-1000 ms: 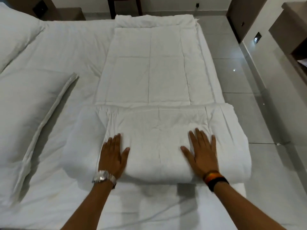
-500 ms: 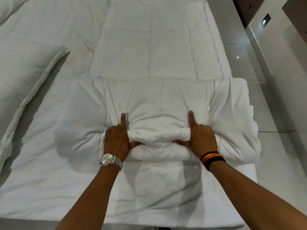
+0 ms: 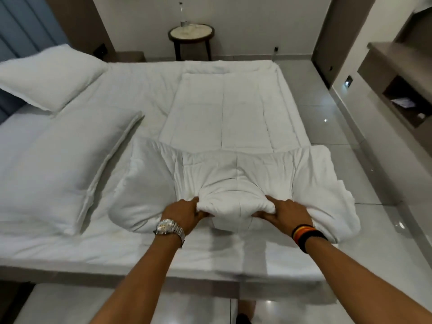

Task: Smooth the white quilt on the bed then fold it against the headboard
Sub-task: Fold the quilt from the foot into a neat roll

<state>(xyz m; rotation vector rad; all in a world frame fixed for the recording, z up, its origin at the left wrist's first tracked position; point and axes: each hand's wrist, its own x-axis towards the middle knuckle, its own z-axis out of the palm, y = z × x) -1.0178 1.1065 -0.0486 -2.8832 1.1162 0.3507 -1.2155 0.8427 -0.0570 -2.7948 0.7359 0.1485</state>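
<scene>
The white quilt point(image 3: 224, 118) lies in a long folded strip along the right side of the bed point(image 3: 70, 251), its near end doubled into a thick puffy fold point(image 3: 236, 178). My left hand point(image 3: 183, 212), with a metal watch on the wrist, is shut on the near edge of that fold. My right hand point(image 3: 286, 212), with dark and orange wristbands, grips the same bunched edge a little to the right. The fold bulges up between my hands and sags over the bed's right edge. The blue padded headboard point(image 3: 21, 26) is at the far left.
Two white pillows point(image 3: 53, 73) point(image 3: 63, 160) lie on the left half of the bed. A round side table point(image 3: 191, 35) with a bottle stands at the far wall. Glossy tiled floor point(image 3: 339, 141) runs along the right, with a wall shelf unit point(image 3: 397, 85) beyond.
My hands went from flat on the folded quilt to gripping its near edge. They now bunch and lift it. My view has pulled back and up, showing more of the room.
</scene>
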